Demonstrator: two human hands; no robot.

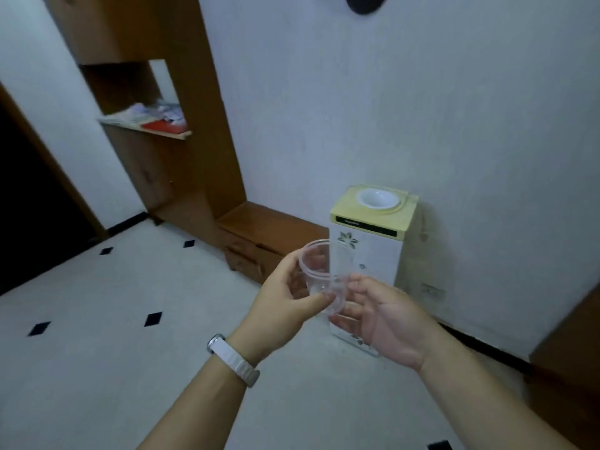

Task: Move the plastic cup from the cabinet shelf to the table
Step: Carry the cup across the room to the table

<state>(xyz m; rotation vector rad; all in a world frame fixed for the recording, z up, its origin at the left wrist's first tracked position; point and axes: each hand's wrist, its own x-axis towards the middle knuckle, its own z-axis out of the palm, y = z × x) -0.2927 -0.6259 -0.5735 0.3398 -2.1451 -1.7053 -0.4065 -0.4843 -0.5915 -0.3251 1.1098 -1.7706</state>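
A clear plastic cup (323, 274) hangs in the air in the middle of the view, tilted with its mouth toward the upper left. My left hand (285, 295), with a white watch on its wrist, grips the cup near the rim between thumb and fingers. My right hand (380, 315) cups the base end, its fingertips touching the cup. The wooden cabinet (181, 102) stands at the upper left against the wall, its shelf (152, 126) holding papers and a red item. No table top is clearly in view.
A white and yellow water dispenser (370, 235) without a bottle stands against the wall just behind the cup. A low wooden drawer unit (259, 235) joins the cabinet. A brown furniture piece (571, 352) is at the right edge. White tiled floor with black diamonds lies below.
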